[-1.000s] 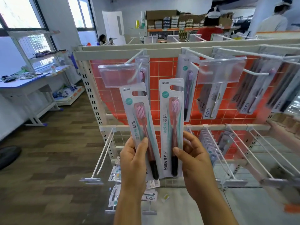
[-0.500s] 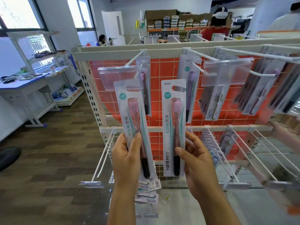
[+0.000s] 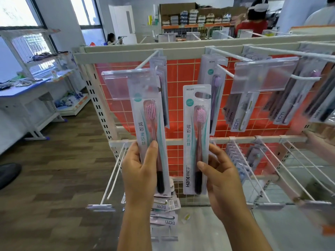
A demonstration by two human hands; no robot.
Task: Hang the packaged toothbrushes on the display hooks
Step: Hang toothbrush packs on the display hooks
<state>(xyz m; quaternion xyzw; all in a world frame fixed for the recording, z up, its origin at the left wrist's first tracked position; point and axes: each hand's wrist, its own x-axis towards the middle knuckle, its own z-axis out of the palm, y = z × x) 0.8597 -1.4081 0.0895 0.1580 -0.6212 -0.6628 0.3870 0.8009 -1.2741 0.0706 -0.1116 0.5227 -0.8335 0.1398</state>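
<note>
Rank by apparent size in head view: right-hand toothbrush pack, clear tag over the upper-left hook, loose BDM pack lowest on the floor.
1-2. Right-hand toothbrush pack and clear tag: similar area, unsure; the pack is nearer the camera.
3. BDM pack: smallest, partly hidden.

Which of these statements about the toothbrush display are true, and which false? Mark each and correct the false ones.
1. Each hand holds one packaged toothbrush. True: the left hand holds the left pack, the right hand the right pack.
2. Both held brushes have blue bristles. False: they are pink.
3. The backing panel behind the hooks is orange-red. True.
4. The right pack already hangs on a hook. False: it is held clear of the hooks.
5. The left pack reaches higher than the right pack. True.
</note>
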